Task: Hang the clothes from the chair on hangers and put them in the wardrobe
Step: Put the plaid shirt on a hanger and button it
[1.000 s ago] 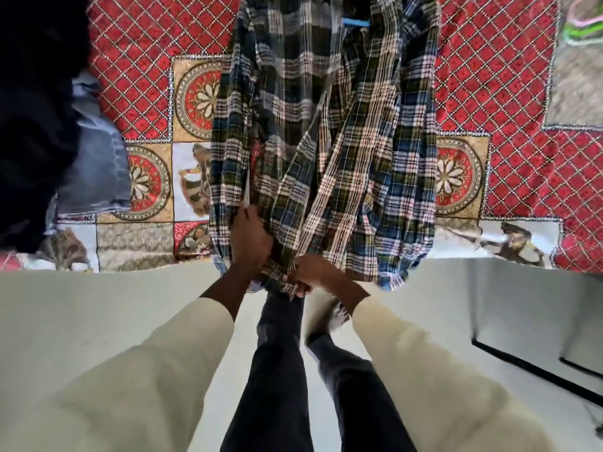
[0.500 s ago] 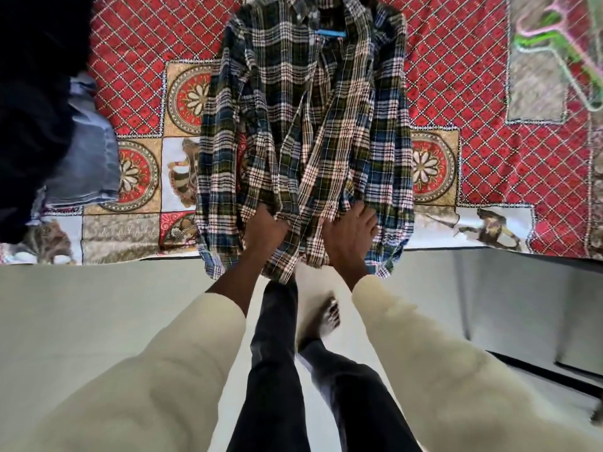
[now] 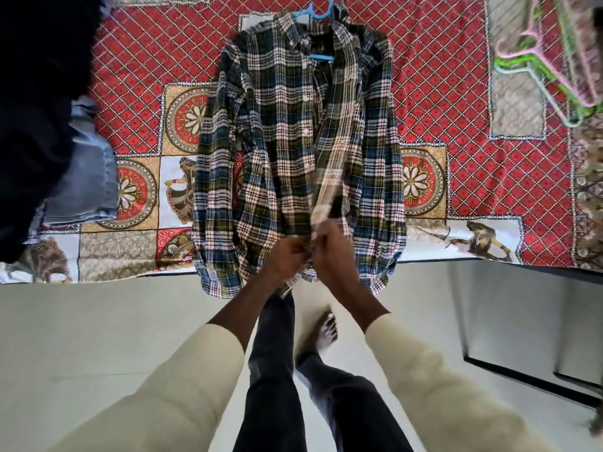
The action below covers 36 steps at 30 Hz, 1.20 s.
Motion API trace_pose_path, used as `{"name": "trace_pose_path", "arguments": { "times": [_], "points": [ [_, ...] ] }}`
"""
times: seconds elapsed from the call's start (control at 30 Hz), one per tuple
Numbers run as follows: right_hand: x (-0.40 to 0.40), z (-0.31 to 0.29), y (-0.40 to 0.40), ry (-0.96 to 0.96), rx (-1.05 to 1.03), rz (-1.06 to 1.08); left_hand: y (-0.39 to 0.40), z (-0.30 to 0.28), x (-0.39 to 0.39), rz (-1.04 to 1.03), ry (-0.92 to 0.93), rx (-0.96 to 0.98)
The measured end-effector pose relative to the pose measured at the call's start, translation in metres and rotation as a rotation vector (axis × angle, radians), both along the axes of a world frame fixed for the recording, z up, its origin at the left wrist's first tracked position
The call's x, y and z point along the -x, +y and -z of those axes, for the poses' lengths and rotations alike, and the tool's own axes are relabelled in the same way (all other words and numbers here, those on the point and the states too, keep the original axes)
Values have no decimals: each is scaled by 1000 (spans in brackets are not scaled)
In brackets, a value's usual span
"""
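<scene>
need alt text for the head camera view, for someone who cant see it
Both hands, left hand and right hand, pinch the bottom front edges of a plaid shirt lying flat on a red patterned bedspread, with a blue hanger in its collar. Folded jeans lie at the left, and pink and green hangers at the upper right.

- Shirt (image 3: 293, 151): plaid, blue, green, white, red lines.
- Hanger (image 3: 321, 14): blue.
- Bedspread (image 3: 456, 93): red, white lattice; tan and white medallion squares.
- Far-right hangers (image 3: 538, 57): pink, green.
- Sleeves (image 3: 182, 386): cream.
- Left jeans (image 3: 88, 184): pale blue.
</scene>
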State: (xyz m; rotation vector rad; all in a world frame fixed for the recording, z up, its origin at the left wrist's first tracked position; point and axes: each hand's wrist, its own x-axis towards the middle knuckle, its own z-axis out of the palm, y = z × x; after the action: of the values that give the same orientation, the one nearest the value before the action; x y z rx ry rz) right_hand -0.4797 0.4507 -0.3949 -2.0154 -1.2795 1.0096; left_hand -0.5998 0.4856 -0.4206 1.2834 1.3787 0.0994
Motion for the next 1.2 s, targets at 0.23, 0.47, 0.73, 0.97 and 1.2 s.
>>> {"name": "trace_pose_path", "arguments": {
  "times": [0.23,0.47,0.73,0.97,1.2],
  "points": [
    [-63,-39,67,95,704,-917,34,16,38,-72,125,187],
    [-54,9,179,-66,99,-69,171,6,9,-268,120,-249],
    [-75,29,259,-477,534,49,294,48,14,-196,466,-144],
    [-56,27,369,-472,116,74,375,41,-30,-143,91,-490],
    [-62,73,448,-421,-81,136,494,35,-76,612,286,-967]
  ]
}}
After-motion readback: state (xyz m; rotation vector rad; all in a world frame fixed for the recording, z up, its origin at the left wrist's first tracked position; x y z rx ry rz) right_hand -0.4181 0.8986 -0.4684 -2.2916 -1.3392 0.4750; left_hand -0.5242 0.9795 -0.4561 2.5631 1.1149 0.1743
